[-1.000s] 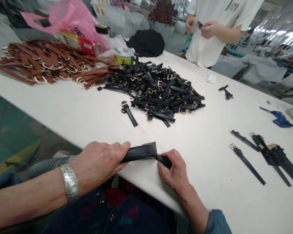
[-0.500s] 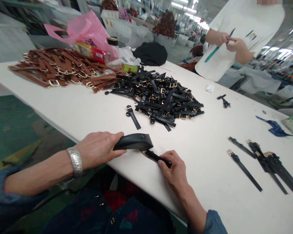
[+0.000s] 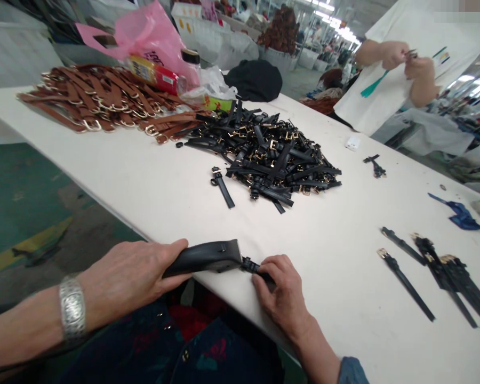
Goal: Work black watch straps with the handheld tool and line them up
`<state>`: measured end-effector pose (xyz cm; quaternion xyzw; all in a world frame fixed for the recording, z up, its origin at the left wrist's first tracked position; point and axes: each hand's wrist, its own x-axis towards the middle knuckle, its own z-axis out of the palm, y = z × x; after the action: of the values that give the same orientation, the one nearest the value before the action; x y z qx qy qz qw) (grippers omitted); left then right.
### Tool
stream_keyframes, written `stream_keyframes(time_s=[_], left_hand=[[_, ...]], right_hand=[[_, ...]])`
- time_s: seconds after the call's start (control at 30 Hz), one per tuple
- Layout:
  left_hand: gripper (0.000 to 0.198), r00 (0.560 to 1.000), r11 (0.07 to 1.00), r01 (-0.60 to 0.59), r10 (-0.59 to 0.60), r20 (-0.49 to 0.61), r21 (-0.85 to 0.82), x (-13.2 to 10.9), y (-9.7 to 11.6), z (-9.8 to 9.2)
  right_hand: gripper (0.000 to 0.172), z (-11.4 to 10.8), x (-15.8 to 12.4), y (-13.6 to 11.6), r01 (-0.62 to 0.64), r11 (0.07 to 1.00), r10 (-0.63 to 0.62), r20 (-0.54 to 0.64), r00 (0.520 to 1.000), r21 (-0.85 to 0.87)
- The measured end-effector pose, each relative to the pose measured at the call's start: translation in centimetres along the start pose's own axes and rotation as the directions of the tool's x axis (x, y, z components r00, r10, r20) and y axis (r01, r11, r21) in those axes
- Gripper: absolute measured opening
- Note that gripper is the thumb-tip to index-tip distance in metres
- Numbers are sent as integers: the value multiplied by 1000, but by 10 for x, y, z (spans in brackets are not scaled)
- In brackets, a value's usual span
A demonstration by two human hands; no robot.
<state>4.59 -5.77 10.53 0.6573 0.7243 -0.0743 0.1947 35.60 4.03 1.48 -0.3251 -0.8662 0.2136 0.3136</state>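
My left hand [image 3: 144, 266] is wrapped around a black hair clipper [image 3: 208, 257], its head pointing right. Close to that head, the buckle end of a short black buckle strap [image 3: 248, 264] sticks out of my right hand [image 3: 284, 290]. The fingers of my right hand are closed on the strap near the table's front edge, hiding its other end. Whether the clipper head touches the strap I cannot tell. Farther back on the table lies a heap of black buckle straps [image 3: 280, 154], with one loose strap [image 3: 223, 188] just in front of it.
Several black straps [image 3: 440, 277] lie to the right on the white table [image 3: 324, 229]. Brown buckle straps [image 3: 100, 101], a pink bag [image 3: 144, 32] and a black cloth item [image 3: 256, 80] are at the back. Across the table stands a person [image 3: 400, 64] holding a small item.
My left hand and the clipper have moved left and down, the clipper now lying more level. My right hand still grips the strap. The person opposite has shifted right in view.
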Motion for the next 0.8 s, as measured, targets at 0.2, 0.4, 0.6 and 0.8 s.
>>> stream_keyframes(time_s=[0.2, 0.4, 0.6, 0.8], left_hand=[[38, 999, 1000, 17, -18, -48, -20, 9, 3, 6], [36, 999, 1000, -5, 6, -54, 14, 15, 2, 8], [29, 999, 998, -35, 36, -15, 47, 0, -6, 0], [26, 997, 998, -55, 56, -60, 21, -3, -4, 3]], right_hand=[[14, 15, 9, 6, -48, 998, 48, 4, 999, 43], [17, 21, 5, 8, -47, 996, 51, -46, 998, 81], [17, 18, 13, -3, -176, 984, 174, 84, 981, 16], [16, 17, 23, -4, -193, 976, 206, 137, 969, -102]])
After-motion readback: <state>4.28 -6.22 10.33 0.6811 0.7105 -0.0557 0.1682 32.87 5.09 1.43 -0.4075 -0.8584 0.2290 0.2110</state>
